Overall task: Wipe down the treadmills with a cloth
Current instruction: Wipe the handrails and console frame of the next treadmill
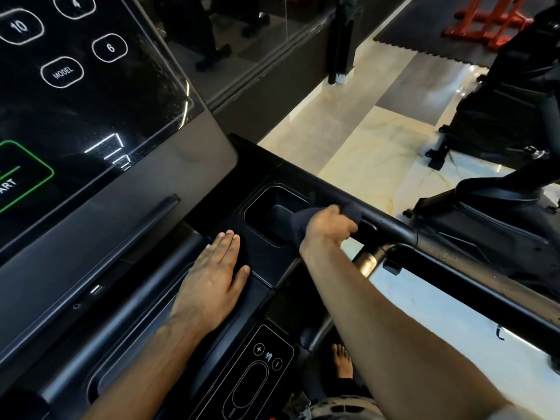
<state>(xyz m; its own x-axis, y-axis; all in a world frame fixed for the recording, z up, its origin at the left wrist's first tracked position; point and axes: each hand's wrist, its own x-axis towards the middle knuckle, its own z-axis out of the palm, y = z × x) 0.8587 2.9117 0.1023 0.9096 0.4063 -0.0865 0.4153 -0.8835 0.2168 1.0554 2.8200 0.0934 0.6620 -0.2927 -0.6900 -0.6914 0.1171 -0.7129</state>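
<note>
Right hand (pixel 328 228) was clamped around the dark cloth (pixel 303 218), pressing it against the treadmill's black handrail (pixel 391 224), right beside the cup holder (pixel 266 207). Left hand (pixel 212 280) lay flat, fingers straight, on the console (pixel 263 257) just left of that holder. The touchscreen (pixel 91 101) sat up left, with marble floor (pixel 363 140) beyond.

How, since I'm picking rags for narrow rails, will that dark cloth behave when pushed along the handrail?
Probably floppy: the dark cloth bunches in the right hand and drapes toward the console recess. Likely light, since one hand's grip carries it. It may slide readily on the glossy handrail.
</note>
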